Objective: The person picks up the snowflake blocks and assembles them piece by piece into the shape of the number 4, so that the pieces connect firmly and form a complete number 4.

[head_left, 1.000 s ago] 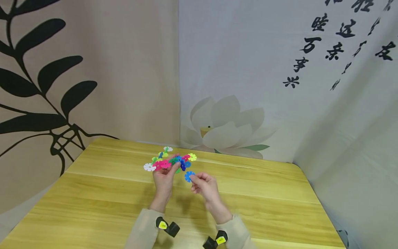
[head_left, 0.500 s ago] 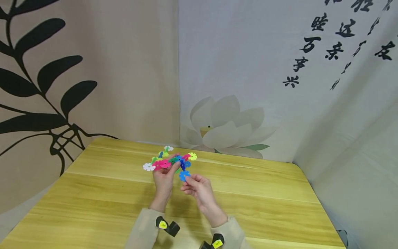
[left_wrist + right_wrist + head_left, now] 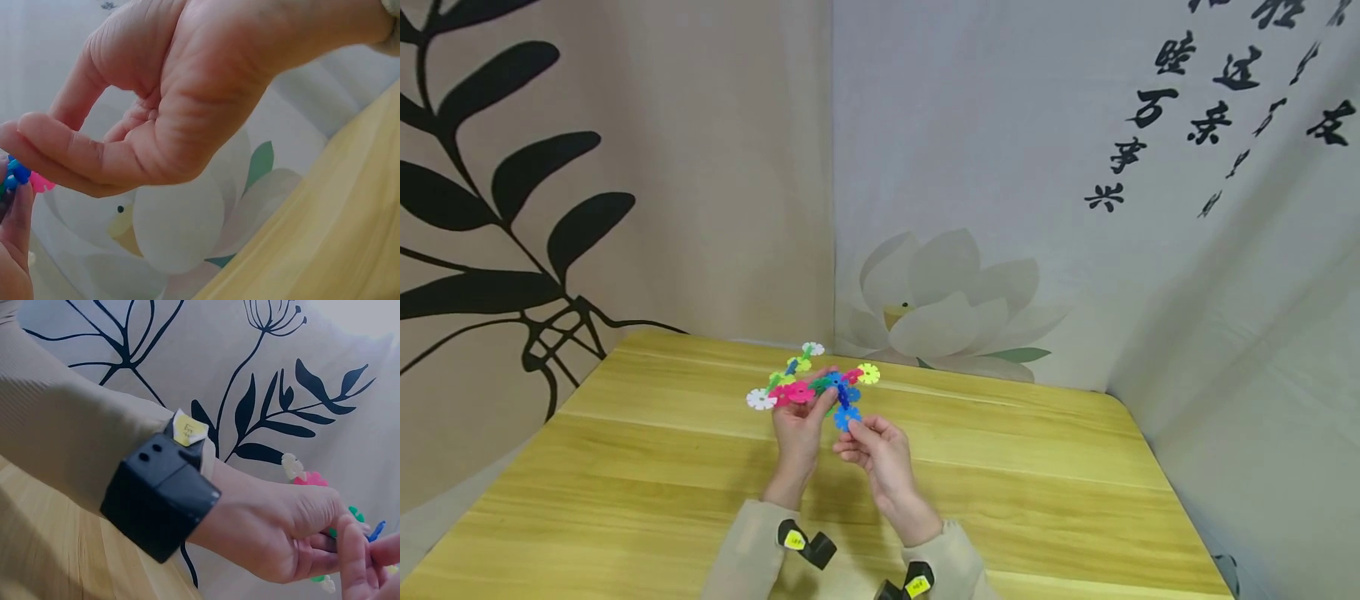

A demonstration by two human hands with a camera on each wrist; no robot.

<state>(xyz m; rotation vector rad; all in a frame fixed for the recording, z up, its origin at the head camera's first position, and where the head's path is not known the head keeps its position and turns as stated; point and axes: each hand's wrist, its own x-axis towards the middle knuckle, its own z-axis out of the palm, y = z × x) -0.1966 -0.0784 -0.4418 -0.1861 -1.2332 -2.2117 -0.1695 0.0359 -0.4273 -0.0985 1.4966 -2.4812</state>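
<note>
My left hand [image 3: 799,433] holds a structure of interlocking snowflake discs [image 3: 800,392], above the table. Pink, white, yellow, green and blue notched discs make it up. A light blue snowflake disc [image 3: 847,418] is pinched between thumb and fingers of my right hand [image 3: 883,462], at the structure's lower right, against a dark blue disc. Whether its slot is engaged cannot be told. In the left wrist view, the left hand [image 3: 156,119] covers most of the structure. Pink, green and blue discs show past the left hand [image 3: 269,531] in the right wrist view.
A wooden table [image 3: 625,467] lies beneath both hands. Behind it hang pale curtains [image 3: 722,167] printed with leaves, a lotus and black characters. Each sleeve carries a black wrist camera [image 3: 820,550].
My right hand has moved left and brought the light blue disc from apart up to the structure's dark blue disc. The left hand has shifted slightly, and the structure has tilted a little.
</note>
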